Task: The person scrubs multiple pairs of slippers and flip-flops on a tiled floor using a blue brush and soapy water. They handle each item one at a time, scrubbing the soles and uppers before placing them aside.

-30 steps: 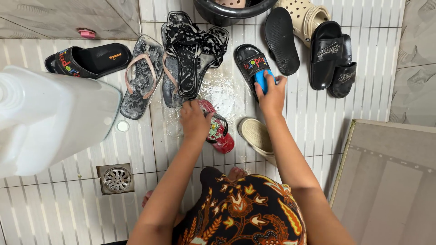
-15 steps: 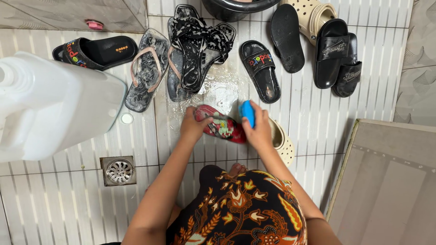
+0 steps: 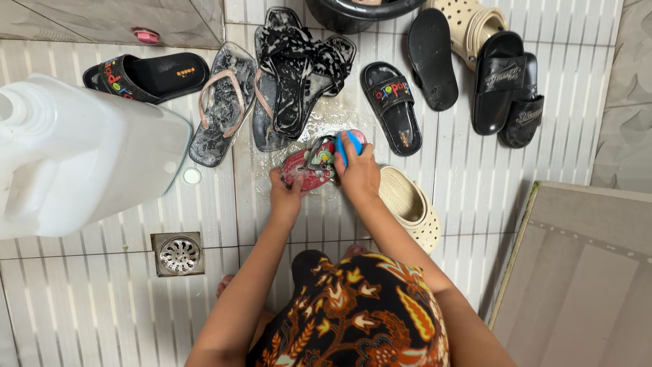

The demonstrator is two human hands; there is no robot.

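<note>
At the far left a large white plastic jug (image 3: 81,153) fills the edge of the view, with a small white cap (image 3: 192,176) on the tiled floor (image 3: 102,299) just beside it and a metal drain (image 3: 179,253) below. Behind them lie a black slide sandal (image 3: 146,75) and a soapy flip-flop with pink straps (image 3: 223,105), then a heap of black sudsy sandals (image 3: 295,75).

In the middle, the left hand (image 3: 285,192) is clamped on the near, lower-left end of a small red sandal (image 3: 309,165). The sandal rests on the wet floor with its long axis slanting from lower left up to the right, away from the person. The right hand (image 3: 358,173) is closed around a blue brush (image 3: 343,148), which presses on the sandal's far, upper-right end; both hands touch the sandal, one at each end.

Just right of the right hand lies a cream clog (image 3: 411,207). Farther back are another black slide (image 3: 392,107), an upturned black sole (image 3: 432,58), a second cream clog (image 3: 465,24), a pair of black slides (image 3: 506,88) and the rim of a dark basin (image 3: 353,12).
</note>
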